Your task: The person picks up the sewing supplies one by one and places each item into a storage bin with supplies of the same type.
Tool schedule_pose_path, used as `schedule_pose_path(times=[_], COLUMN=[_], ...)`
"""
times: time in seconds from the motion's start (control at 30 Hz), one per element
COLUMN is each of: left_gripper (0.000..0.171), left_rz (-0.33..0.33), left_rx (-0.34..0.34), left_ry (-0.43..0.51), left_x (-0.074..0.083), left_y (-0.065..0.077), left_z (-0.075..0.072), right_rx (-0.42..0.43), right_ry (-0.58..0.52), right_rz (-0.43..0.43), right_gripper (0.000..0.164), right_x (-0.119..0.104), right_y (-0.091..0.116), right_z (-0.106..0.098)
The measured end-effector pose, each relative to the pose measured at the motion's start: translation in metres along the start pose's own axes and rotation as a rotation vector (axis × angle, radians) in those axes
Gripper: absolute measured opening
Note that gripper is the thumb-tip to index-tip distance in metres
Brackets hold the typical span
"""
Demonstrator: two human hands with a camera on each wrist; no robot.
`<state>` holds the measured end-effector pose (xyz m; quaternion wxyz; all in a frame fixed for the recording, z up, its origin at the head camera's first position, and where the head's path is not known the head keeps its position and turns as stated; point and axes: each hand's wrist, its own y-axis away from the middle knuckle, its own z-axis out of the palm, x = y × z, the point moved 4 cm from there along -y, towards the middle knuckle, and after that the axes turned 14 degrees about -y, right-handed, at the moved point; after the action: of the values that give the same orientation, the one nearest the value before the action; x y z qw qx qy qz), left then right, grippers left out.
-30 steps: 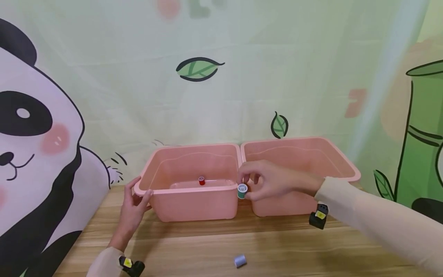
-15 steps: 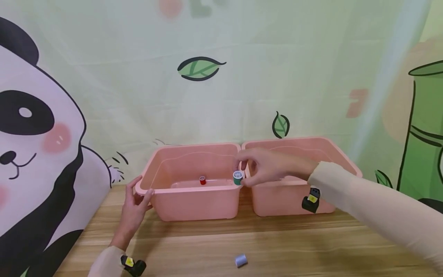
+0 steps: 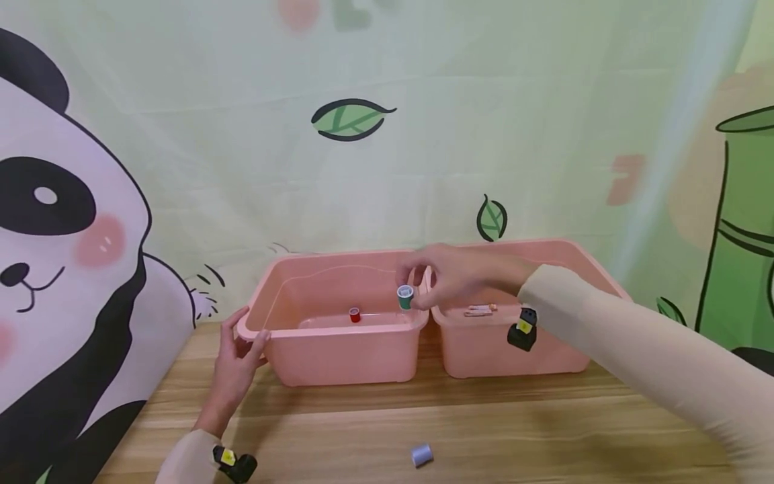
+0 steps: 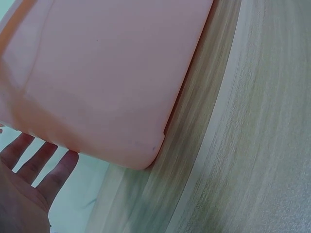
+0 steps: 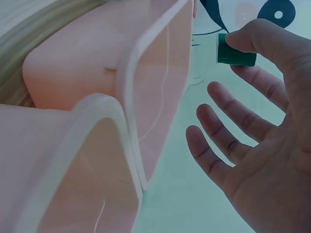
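Observation:
My right hand pinches a green thread spool between thumb and index finger, above the right end of the left pink bin. In the right wrist view the spool sits at the fingertips while the other fingers spread loosely. My left hand holds the left bin's front left corner, its thumb on the front and its fingers at the side. The left wrist view has those fingertips against the bin wall. A red spool stands on that bin's floor.
A second pink bin stands right beside the first, with a few small pale and pinkish pieces inside. On the wooden table in front, a lavender spool lies on its side. A printed cloth hangs behind the bins.
My right hand has lifted the green spool up and leftward, from in front of the gap between the bins to over the left bin. The left hand stays at its corner.

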<state>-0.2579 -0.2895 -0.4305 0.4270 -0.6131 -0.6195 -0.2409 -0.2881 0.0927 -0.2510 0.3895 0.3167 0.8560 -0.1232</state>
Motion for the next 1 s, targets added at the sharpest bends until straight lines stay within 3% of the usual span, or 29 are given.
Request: schedule_pose_path(times=[0.4, 1.0], left_gripper=[0.073, 0.072], left_rz=[-0.008, -0.018], left_rx=[0.001, 0.007], left_ry=[0.001, 0.001], left_x=[0.0, 0.0], left_y=[-0.001, -0.001], left_z=[0.0, -0.001], right_rx=[-0.026, 0.047], right_ry=[-0.013, -0.061], right_rz=[-0.031, 0.011], right_gripper=[0.015, 0.014], right_x=[0.001, 0.011], right_y=[-0.034, -0.079], right_z=[-0.01, -0.02])
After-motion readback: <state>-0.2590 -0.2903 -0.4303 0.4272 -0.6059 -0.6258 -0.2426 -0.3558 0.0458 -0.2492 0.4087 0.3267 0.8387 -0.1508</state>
